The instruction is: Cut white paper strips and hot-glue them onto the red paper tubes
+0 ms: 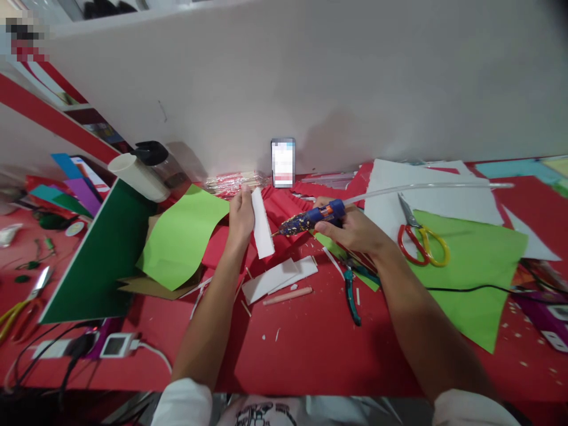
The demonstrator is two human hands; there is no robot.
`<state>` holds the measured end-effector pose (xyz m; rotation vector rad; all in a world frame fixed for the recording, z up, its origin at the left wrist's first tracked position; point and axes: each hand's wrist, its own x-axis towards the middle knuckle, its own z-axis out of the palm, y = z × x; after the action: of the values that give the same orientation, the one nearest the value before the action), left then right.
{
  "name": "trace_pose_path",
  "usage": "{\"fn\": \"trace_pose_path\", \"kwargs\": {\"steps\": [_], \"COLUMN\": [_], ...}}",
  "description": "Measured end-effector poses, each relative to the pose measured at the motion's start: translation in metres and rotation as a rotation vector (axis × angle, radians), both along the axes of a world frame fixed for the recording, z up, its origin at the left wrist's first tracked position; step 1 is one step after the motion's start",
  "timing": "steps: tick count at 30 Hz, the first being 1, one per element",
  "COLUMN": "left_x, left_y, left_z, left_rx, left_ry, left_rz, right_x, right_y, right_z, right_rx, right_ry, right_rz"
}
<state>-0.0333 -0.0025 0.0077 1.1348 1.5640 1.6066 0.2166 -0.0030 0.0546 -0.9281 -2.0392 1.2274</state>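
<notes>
My left hand [242,216] is closed on the edge of a narrow white strip of card or foam board [263,228], holding it upright above the table. My right hand [348,223] grips a blue glue gun [310,216] crusted with dried glue. A long clear glue stick [426,187] sticks out of its back end. The nozzle points left and is at or very close to the strip's right edge; I cannot tell whether they touch. Below lie more white strips [270,283] and a pinkish stick or pencil [287,296].
Green-handled pliers [352,296] and red-and-yellow scissors [421,242] lie to the right, near green paper [474,290]. A phone [283,163] leans against the back wall. At left stand a green board [100,254] and a power strip [104,340] with cables.
</notes>
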Motion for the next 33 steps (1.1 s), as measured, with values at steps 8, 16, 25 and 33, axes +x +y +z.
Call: {"fn": "trace_pose_path", "kwargs": {"steps": [8, 16, 25, 33], "left_x": [-0.001, -0.004, -0.002, -0.013], "left_y": [0.003, 0.004, -0.001, -0.005], "left_z": [-0.003, -0.006, 0.003, 0.02], "left_rx": [-0.008, 0.007, -0.019, 0.006], "left_ry": [-0.027, 0.009, 0.039, 0.166], "left_rz": [0.007, 0.01, -0.043, -0.204], "right_x": [0.003, 0.005, 0.002, 0.029], "right_y": [0.002, 0.004, 0.009, 0.02], "right_z": [0.005, -0.004, -0.015, -0.016], "right_rx": [0.059, -0.013, -0.11, -0.221], "right_ry": [-0.033, 0.065, 0.358, 0.248], "right_rz": [0.086, 0.001, -0.139, 0.066]}}
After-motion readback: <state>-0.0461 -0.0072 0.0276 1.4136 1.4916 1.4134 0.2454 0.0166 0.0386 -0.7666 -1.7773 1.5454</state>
